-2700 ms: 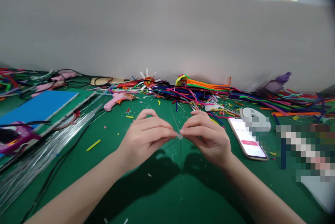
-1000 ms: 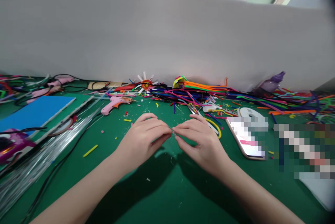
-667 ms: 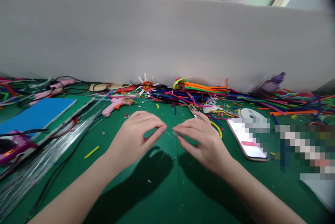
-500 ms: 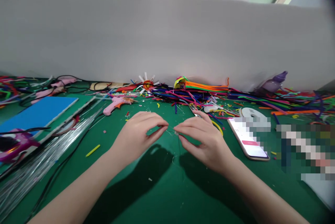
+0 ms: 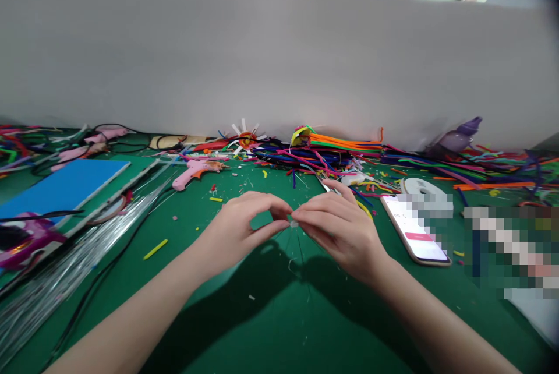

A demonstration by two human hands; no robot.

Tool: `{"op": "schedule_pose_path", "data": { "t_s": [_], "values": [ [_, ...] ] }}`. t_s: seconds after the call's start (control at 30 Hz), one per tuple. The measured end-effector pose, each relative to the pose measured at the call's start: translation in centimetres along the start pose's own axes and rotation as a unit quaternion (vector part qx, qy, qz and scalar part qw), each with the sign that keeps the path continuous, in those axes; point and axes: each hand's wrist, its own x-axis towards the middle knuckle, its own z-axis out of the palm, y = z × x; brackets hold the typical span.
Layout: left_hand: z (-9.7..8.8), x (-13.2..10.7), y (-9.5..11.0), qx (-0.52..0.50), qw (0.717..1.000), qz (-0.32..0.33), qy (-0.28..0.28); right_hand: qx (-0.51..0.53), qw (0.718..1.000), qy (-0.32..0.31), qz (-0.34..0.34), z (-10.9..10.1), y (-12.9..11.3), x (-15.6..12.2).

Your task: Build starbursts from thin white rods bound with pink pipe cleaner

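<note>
My left hand (image 5: 247, 222) and my right hand (image 5: 343, 225) meet at the fingertips above the green table (image 5: 262, 333). Between them shows a small whitish, see-through bit (image 5: 294, 223), too small to name. The right thumb and fingers pinch it. Curled into a pinch, the left thumb and index finger come up to the same spot; whatever lies between their tips is hidden. Fine, hair-thin strands (image 5: 300, 249) seem to hang below the right fingertips.
A pink glue gun (image 5: 192, 173) lies beyond my left hand. Clear strips (image 5: 100, 251) and a blue board (image 5: 65, 187) are at left. Bundled pipe cleaners (image 5: 340, 144) lie along the back by the white partition (image 5: 279, 59). At right are a phone (image 5: 417, 234) and white spool (image 5: 423, 190).
My left hand has moved right, closing the small gap between the two hands. Its fingertips now meet those of my right hand, which has barely moved.
</note>
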Motion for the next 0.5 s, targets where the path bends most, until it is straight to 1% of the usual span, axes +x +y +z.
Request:
{"op": "schedule_pose_path", "data": {
  "t_s": [0.13, 0.2, 0.27, 0.4, 0.5],
  "values": [
    [0.11, -0.10, -0.02, -0.037, 0.999, -0.021, -0.015, -0.004, 1.000, 0.009, 0.011, 0.07, 0.17, -0.07],
    [0.08, -0.11, 0.03, -0.063, 0.997, -0.028, -0.014, -0.004, 1.000, 0.013, 0.010, 0.01, 0.21, -0.07],
    [0.00, -0.11, 0.12, -0.084, 0.996, -0.031, 0.006, -0.004, 1.000, 0.021, 0.007, -0.06, 0.22, -0.05],
    [-0.02, -0.15, 0.32, -0.107, 0.990, -0.051, 0.074, -0.012, 1.000, 0.028, 0.006, -0.09, 0.24, 0.00],
    [0.27, -0.15, 0.42, -0.101, 0.988, -0.083, 0.083, -0.020, 0.999, 0.029, 0.017, 0.06, 0.38, -0.05]
  ]
}}
